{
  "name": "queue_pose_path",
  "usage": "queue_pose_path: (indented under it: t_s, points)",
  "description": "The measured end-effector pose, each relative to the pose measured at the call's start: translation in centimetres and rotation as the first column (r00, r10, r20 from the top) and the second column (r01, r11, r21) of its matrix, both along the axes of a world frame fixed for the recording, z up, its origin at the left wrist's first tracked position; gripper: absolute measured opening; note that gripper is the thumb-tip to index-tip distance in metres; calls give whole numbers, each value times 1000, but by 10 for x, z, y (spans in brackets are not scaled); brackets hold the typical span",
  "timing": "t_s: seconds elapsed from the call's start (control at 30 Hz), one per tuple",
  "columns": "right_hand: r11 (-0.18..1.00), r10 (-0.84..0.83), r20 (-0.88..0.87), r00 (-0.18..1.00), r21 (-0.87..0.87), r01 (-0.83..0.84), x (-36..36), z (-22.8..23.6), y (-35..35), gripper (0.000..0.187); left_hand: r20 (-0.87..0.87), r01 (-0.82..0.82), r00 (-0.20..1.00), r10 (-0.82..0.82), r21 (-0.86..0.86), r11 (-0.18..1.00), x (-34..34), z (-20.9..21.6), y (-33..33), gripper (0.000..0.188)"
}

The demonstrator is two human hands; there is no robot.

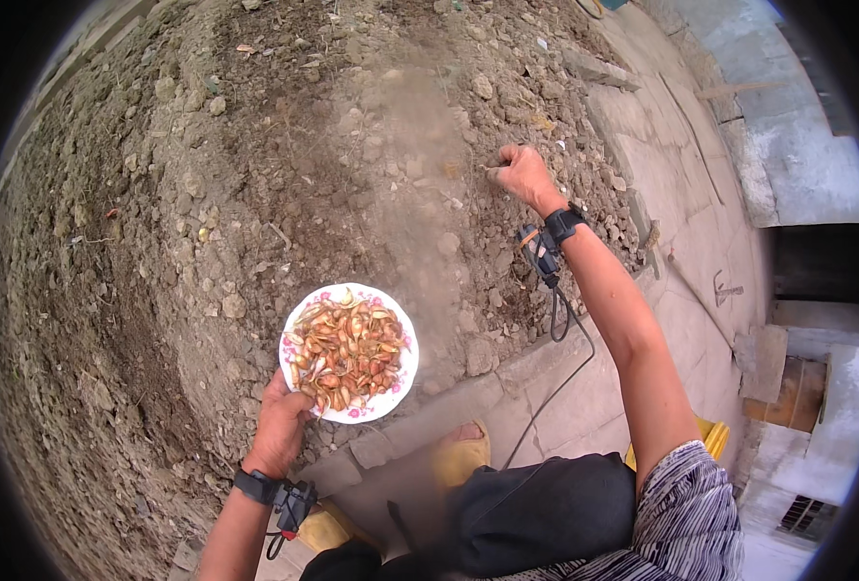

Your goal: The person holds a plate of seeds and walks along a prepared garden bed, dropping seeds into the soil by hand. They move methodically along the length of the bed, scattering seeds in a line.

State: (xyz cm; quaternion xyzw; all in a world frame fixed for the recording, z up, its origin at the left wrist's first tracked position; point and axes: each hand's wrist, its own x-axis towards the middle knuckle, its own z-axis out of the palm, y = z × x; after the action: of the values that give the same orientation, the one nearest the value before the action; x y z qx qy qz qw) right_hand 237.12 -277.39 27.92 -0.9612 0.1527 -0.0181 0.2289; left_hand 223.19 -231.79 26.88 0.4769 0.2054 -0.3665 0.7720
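My left hand [279, 426] is closed on the near left rim of a round white plate [407, 362] with pink flowers around its edge. Small brown shallot-like bulbs [350, 347] are heaped on the plate, which I hold above the soil. Further off to the right, my stretched-out right hand [528, 177] is over the dug soil [304, 174], its fingers pinched together. Whatever lies between those fingertips is too small to make out. Straps with small devices sit on both my wrists.
Clods and stones cover the bed. A row of bricks [381, 447] edges it on the near side. Beyond the right edge run paving slabs [672, 174], with a hoe-like tool [701, 295] lying there. A black cable [555, 392] hangs from the right wrist device [538, 254].
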Motion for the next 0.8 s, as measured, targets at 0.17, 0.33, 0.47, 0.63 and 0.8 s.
queue_pose_path:
  t_s: [0.17, 0.33, 0.47, 0.63, 0.8]
  points:
    - [994, -51, -32, 998, -100, 47, 14, 15, 11, 26, -4, -8, 1000, 8, -29, 1000, -1, 2, 2, 53]
    - [984, -117, 168, 979, 150, 92, 80, -2, -39, 25, -10, 78, 997, -80, -88, 993, 2, -8, -2, 59]
    - [993, 30, 265, 964, -119, 2, 138, 14, 14, 15, -22, 52, 998, -53, -24, 998, 2, -1, 5, 56]
    - [973, 2, 361, 933, -216, 81, 194, 10, 18, 19, -36, 31, 999, -32, -13, 999, 0, -4, 3, 53]
    - [949, 35, 342, 939, -306, 76, 250, 4, 2, 19, -79, -8, 997, 7, -17, 1000, 2, -3, 0, 55]
